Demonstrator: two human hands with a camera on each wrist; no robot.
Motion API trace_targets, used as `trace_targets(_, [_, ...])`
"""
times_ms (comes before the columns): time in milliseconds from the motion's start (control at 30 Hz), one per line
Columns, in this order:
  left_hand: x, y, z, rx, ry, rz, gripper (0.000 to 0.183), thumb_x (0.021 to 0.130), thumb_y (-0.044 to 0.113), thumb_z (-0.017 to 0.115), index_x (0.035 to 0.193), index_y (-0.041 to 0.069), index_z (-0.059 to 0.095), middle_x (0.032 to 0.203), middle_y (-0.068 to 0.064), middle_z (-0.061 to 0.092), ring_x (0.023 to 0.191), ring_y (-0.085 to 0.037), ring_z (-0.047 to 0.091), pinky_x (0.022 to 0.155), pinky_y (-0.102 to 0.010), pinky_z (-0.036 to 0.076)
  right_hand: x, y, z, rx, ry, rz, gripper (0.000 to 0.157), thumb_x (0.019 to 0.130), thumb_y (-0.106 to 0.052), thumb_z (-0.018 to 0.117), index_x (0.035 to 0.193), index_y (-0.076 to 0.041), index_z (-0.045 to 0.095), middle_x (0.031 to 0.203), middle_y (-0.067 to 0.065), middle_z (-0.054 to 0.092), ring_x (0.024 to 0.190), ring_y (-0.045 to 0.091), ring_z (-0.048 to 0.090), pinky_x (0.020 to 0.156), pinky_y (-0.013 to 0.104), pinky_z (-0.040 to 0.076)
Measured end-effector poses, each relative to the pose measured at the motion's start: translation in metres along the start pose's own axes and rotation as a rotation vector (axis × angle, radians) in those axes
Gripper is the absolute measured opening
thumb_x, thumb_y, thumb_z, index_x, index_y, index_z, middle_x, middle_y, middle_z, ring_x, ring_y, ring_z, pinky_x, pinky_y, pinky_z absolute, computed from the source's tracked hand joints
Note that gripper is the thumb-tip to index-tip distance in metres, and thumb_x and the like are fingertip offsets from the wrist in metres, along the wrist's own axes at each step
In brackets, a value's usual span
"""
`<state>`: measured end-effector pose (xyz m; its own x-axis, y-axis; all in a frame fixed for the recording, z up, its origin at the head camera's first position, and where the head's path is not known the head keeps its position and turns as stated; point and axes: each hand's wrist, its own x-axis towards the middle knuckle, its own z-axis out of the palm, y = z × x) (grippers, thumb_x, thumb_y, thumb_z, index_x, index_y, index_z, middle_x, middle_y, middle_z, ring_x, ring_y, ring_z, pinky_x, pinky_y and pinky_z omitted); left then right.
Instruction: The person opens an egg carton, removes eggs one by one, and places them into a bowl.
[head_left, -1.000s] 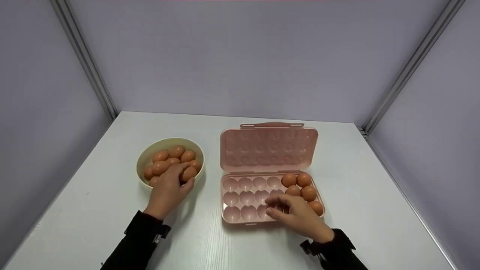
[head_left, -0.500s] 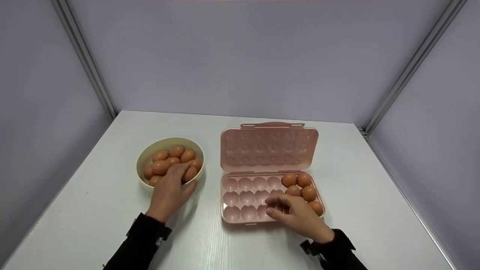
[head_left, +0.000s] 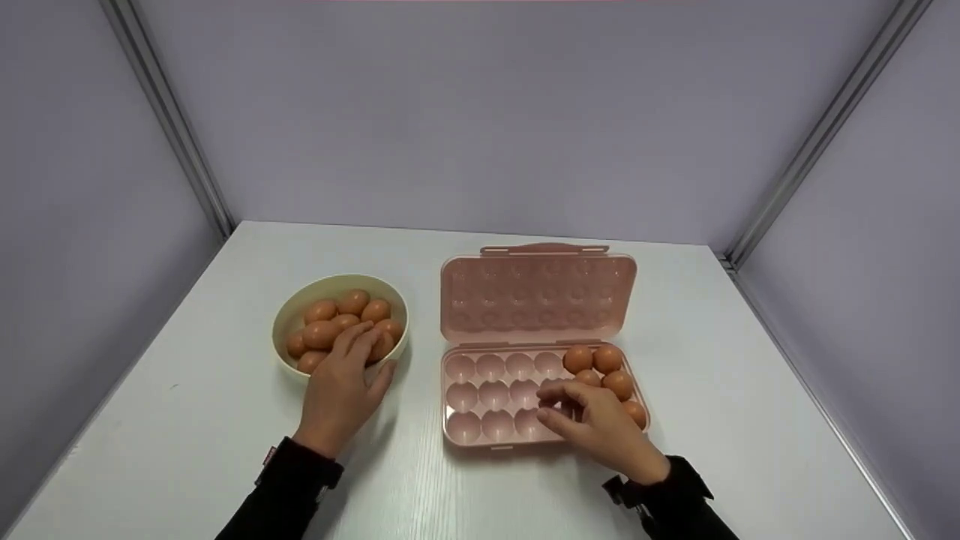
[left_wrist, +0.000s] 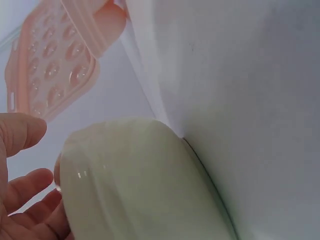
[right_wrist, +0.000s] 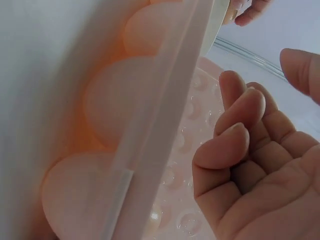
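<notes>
My left hand (head_left: 341, 394) reaches over the near rim of a pale cream bowl (head_left: 289, 307) full of brown eggs (head_left: 321, 335). Its fingers lie over eggs at the bowl's right side, with the thumb apart near the rim. In the left wrist view, the fingers (left_wrist: 32, 190) are at the rim of the bowl (left_wrist: 130, 175). Above the near right part of an open pink egg carton (head_left: 477, 442) is my right hand (head_left: 604, 431), fingers loosely bent. The right wrist view shows no egg between its thumb and fingers. Several eggs (head_left: 618, 385) fill cups at the carton's right end.
The carton's lid (head_left: 538, 300) leans back, raised behind the cups. Both containers stand on a white table (head_left: 420, 495), bowl left and carton right. Pale panels (head_left: 480, 120) close off the back and sides, with metal posts (head_left: 176, 127) at the corners.
My left hand has shifted slightly right over the eggs, and its fingers have spread a little. The right hand has moved slightly to the right above the carton.
</notes>
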<state>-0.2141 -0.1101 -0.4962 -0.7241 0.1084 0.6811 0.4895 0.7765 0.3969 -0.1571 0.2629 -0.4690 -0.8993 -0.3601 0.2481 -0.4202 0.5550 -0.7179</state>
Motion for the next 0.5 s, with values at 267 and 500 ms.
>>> trace_targets(267, [0.002, 0.022, -0.002, -0.061, 0.215, 0.222, 0.023, 0.088, 0.012, 0.080, 0.108, 0.004, 0.077, 0.114, -0.012, 0.075, 0.105, -0.027, 0.073, 0.092, -0.042, 0.060, 0.002, 0.000, 0.002, -0.111, 0.179, 0.012, 0.022, 0.094, -0.017, 0.082, 0.111, -0.005, 0.076, 0.100, 0.001, 0.078, 0.076, 0.003, 0.058, 0.068, 0.022, 0.052])
trace_targets(500, [-0.006, 0.056, 0.000, -0.167, 0.204, 0.370, 0.010, 0.095, 0.016, 0.075, 0.101, 0.010, 0.079, 0.101, -0.002, 0.076, 0.091, -0.018, 0.072, 0.080, -0.033, 0.059, 0.003, -0.001, 0.003, -0.147, 0.297, 0.029, 0.020, 0.089, -0.011, 0.086, 0.106, -0.004, 0.078, 0.084, -0.004, 0.068, 0.073, 0.004, 0.058, 0.066, 0.020, 0.049])
